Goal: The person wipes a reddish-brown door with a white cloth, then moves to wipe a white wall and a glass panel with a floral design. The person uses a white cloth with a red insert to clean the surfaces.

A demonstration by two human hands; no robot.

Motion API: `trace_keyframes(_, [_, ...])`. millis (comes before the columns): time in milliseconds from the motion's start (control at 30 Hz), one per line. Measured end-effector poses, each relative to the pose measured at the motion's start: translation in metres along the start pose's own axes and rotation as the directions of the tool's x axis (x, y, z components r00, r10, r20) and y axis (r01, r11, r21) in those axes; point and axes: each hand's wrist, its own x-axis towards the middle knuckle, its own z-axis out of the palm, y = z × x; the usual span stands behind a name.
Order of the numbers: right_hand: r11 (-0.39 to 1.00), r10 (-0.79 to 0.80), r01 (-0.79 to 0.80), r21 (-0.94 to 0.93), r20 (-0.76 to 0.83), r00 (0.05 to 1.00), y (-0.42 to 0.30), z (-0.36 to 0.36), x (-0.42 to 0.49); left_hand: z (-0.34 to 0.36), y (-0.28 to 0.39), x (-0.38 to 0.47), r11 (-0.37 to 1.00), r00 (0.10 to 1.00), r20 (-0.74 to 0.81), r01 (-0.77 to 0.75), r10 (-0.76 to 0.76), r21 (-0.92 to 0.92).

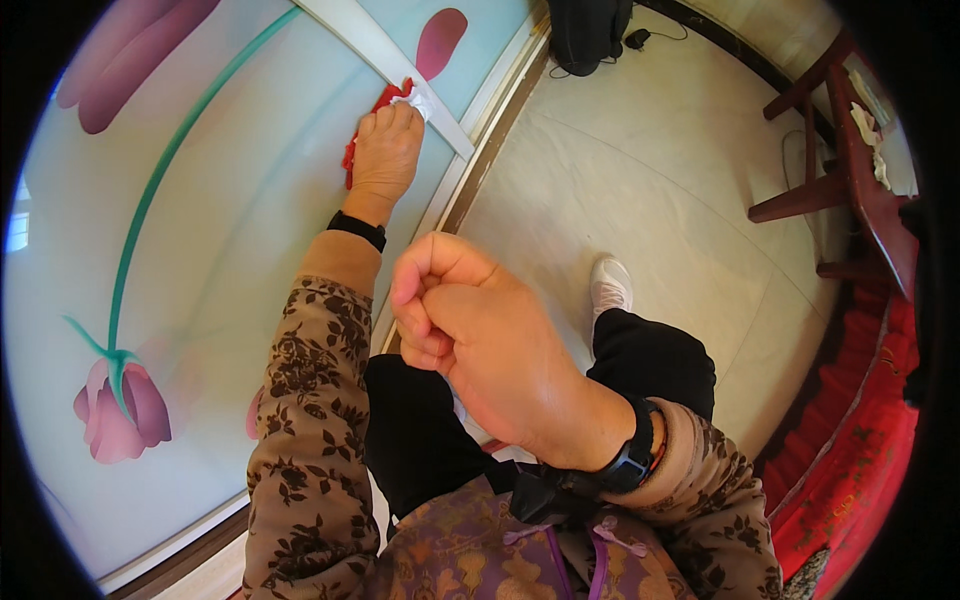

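My left hand (390, 150) reaches to the sliding door's glass panel (247, 225), fingers bent over a thin red piece (351, 154) with ragged edges. Whether it is cloth or paper I cannot tell. Something white and crumpled (421, 103) sticks out past my knuckles, against the white door frame strip (442, 124). My right hand (487, 337) is held up before my chest, its fingers curled in towards the palm. No object shows in it. Both wrists wear black bands. The panel is printed with pink flowers and a green stem.
A brown-edged door track (480, 180) borders the pale tiled floor (660, 202). A black bag-like object (589, 34) and a black plug adapter (637, 39) with a cord are at the top. Dark red wooden furniture (862, 165) stands right, above red fabric (847, 450).
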Motion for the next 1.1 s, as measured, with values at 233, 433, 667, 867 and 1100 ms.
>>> trace_keyframes(233, [1.0,0.014,-0.014,0.018,-0.009,1.0,-0.002,0.0,0.001,0.061,0.034,-0.053,0.989,0.954,0.281,-0.074,0.108,-0.127])
trace_keyframes(433, [1.0,0.013,-0.013,0.002,-0.042,0.999,-0.003,-0.002,0.0,0.078,0.052,-0.105,0.968,0.83,0.499,-0.193,0.248,-0.16])
trace_keyframes(667, [0.994,-0.013,0.004,-0.111,-0.084,0.996,-0.005,-0.007,0.004,0.037,0.034,-0.096,0.966,0.81,0.527,-0.212,0.257,-0.145])
trace_keyframes(867, [0.98,-0.092,0.064,-0.187,-0.141,0.986,-0.001,-0.002,0.015,-0.07,-0.026,-0.027,0.992,0.962,0.246,-0.129,0.121,0.014])
trace_keyframes(1100, [0.971,-0.1,0.076,-0.228,-0.097,0.99,0.008,-0.006,0.03,-0.212,-0.101,0.015,0.966,1.0,-0.011,0.027,-0.026,0.257])
